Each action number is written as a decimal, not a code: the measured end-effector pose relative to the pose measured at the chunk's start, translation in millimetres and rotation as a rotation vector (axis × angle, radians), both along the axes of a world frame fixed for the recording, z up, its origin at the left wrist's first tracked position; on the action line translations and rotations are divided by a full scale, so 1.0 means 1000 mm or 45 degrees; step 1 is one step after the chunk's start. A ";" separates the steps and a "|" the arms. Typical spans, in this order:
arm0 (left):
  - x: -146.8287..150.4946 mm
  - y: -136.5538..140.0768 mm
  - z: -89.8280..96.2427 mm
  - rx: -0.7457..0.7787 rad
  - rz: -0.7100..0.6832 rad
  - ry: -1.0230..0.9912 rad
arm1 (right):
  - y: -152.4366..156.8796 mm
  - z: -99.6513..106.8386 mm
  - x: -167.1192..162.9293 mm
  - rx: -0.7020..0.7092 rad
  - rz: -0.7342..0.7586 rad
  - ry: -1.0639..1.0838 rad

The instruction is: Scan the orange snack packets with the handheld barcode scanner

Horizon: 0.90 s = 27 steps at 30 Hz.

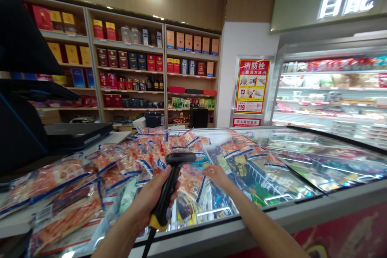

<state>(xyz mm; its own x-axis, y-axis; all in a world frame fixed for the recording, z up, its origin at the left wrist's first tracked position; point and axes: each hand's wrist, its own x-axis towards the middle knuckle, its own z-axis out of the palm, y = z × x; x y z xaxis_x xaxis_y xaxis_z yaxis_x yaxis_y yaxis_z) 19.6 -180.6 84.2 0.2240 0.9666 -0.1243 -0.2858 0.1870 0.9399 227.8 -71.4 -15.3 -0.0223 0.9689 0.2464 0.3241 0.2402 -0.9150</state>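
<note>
My left hand (154, 195) is wrapped round the handle of a black and yellow barcode scanner (171, 187), its head level and its cable hanging down. To the right of it, my right hand (218, 175) has its fingers pinched at the upper right edge of a clear plastic bag of pinkish-orange frozen food (192, 181) with a blue-edged label. The scanner head is close to that bag and partly covers it. A large heap of similar bags (127, 157) lies behind and to the left. Exactly what food is inside cannot be made out.
Glass-topped chest freezers (290, 149) holding packets extend to the right. A black checkout machine (75, 133) stands on the left. Shelves of boxed bottles (130, 60) line the back wall, beside a red notice (252, 86). A lit chiller (329, 92) is at the far right.
</note>
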 end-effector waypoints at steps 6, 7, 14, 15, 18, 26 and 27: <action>-0.001 0.000 -0.005 -0.004 -0.010 0.090 | 0.010 -0.001 0.028 0.141 -0.337 0.143; 0.001 -0.001 -0.005 -0.003 -0.015 0.094 | 0.011 0.000 0.032 0.191 -0.438 0.142; 0.014 -0.002 -0.002 0.011 -0.079 0.149 | 0.021 0.011 0.047 0.337 -0.904 0.066; 0.015 -0.002 -0.002 0.012 -0.089 0.146 | 0.022 0.012 0.048 0.333 -0.923 0.052; 0.019 -0.001 -0.002 0.004 -0.127 0.129 | 0.022 0.012 0.048 0.330 -0.948 0.020; 0.034 0.007 -0.005 -0.020 -0.198 0.102 | 0.026 0.012 0.055 0.302 -1.018 -0.103; 0.036 0.009 -0.005 -0.020 -0.201 0.086 | 0.028 0.013 0.058 0.290 -1.034 -0.128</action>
<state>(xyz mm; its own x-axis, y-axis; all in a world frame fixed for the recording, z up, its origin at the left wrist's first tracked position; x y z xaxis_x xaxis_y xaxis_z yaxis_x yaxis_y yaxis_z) 55.2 -171.1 79.2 0.3636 0.9178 -0.1592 -0.1879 0.2397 0.9525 285.4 -43.8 -2.2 0.6264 0.6208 0.4714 0.5530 0.0723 -0.8301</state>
